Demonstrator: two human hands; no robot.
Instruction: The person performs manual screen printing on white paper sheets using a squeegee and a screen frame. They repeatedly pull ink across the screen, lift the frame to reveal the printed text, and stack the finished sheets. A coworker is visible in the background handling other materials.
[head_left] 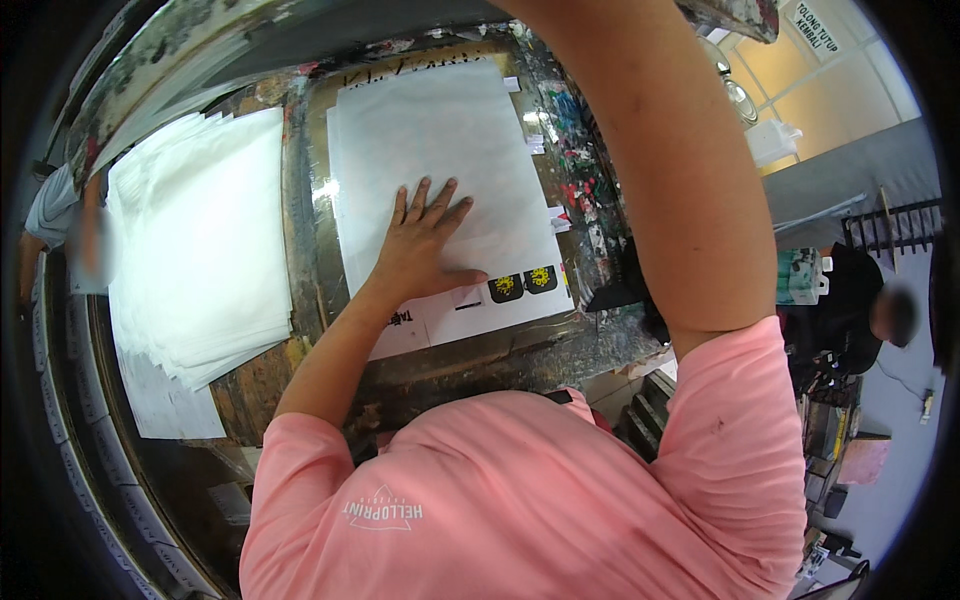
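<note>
My left hand (418, 245) lies flat with its fingers spread on a thin, whitish sheet (430, 125). Beneath that sheet is a white printed sheet (455, 327), whose near strip shows with two black-and-yellow emblems by my thumb. Both rest on a glossy board with small white tabs (560, 219) along its right side. My right arm (690, 170) reaches forward and leaves the picture at the top, so its hand is out of sight.
A tall, loose stack of white sheets (200, 240) stands at the left. Paint stains cover the worktable (470, 368). A paint-smeared panel (160, 75) rises at the far left. One person (850, 310) is at the right, another (60, 215) at the left edge.
</note>
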